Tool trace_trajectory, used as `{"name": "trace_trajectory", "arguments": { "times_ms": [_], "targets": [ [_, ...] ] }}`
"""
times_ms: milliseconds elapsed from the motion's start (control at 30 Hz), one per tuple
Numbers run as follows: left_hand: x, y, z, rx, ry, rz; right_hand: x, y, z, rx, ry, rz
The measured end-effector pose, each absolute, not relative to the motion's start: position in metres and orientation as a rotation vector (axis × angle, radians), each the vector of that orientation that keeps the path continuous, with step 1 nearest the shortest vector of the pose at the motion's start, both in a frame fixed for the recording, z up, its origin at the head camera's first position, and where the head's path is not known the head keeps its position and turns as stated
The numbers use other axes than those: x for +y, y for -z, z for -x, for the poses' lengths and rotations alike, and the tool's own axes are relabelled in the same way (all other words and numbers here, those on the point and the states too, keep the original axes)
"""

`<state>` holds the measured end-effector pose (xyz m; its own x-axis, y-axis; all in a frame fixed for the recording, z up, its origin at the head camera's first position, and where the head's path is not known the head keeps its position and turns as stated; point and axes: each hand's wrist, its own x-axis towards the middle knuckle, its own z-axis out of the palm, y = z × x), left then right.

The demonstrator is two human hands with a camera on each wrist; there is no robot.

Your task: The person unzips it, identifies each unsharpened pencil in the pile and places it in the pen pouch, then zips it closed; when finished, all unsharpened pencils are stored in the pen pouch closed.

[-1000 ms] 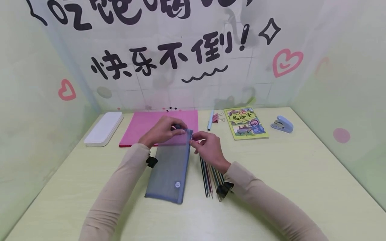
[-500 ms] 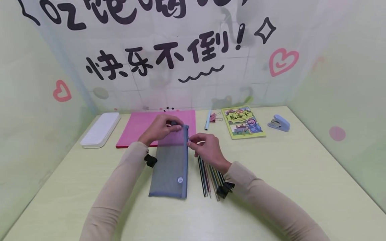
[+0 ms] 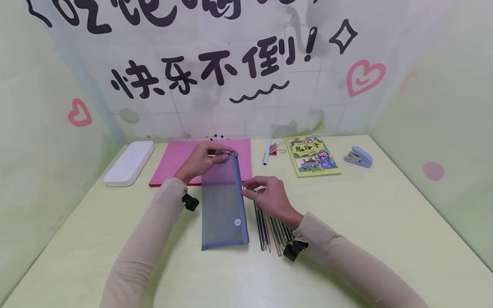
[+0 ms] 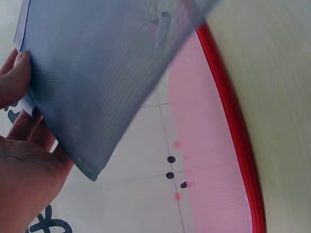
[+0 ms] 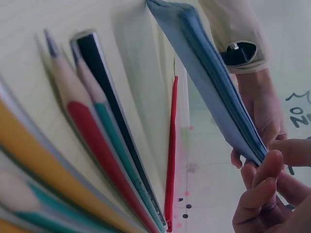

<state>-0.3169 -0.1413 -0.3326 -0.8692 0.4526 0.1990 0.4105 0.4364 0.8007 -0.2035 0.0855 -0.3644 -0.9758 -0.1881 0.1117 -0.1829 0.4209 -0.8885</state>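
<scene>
A blue mesh pencil pouch point(image 3: 223, 205) lies lengthwise on the pale green table point(image 3: 366, 222), its far end lifted. My left hand point(image 3: 220, 156) grips that far end; the left wrist view shows the mesh point(image 4: 97, 73) held between thumb and fingers point(image 4: 17, 73). My right hand point(image 3: 245, 188) pinches something small at the pouch's right zipper edge, about a third of the way down. In the right wrist view the fingertips point(image 5: 272, 177) meet at the pouch edge point(image 5: 214, 87). Several coloured pencils point(image 3: 269, 229) lie under my right wrist, seen close as pencils point(image 5: 87, 145).
A pink folder point(image 3: 177, 160) with a red edge lies under the pouch's far end. A white pencil box point(image 3: 129, 163) sits to the left. A blue pen point(image 3: 266, 152), pink binder clips point(image 3: 275, 148), a green book point(image 3: 313, 155) and a blue stapler point(image 3: 359, 156) line the back right.
The pouch's near end has swung to the right. My right hand has slid toward me along the zipper edge. My left hand keeps its grip on the far end.
</scene>
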Motion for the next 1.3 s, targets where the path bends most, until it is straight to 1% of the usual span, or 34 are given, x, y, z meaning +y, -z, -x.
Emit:
{"name": "trace_trajectory", "arguments": {
  "times_ms": [233, 467, 867, 1033, 1300],
  "targets": [
    [-0.147, 0.336, 0.322, 2.586, -1.541, -0.727, 0.095, 0.361, 0.189, 2.631, 1.604, 0.400],
    [-0.153, 0.340, 0.325, 2.600, -1.574, -0.721, 0.104, 0.359, 0.173, 2.621, 1.536, 0.476],
    [-0.156, 0.343, 0.328, 2.589, -1.700, -0.655, 0.113, 0.358, 0.149, 2.506, 1.533, 0.534],
    [-0.153, 0.344, 0.327, 2.535, -1.727, -0.664, 0.110, 0.357, 0.153, 2.377, 1.598, 0.556],
    [-0.150, 0.345, 0.325, 2.540, -1.660, -0.697, 0.099, 0.348, 0.176, 2.385, 1.675, 0.599]
  ]
}}
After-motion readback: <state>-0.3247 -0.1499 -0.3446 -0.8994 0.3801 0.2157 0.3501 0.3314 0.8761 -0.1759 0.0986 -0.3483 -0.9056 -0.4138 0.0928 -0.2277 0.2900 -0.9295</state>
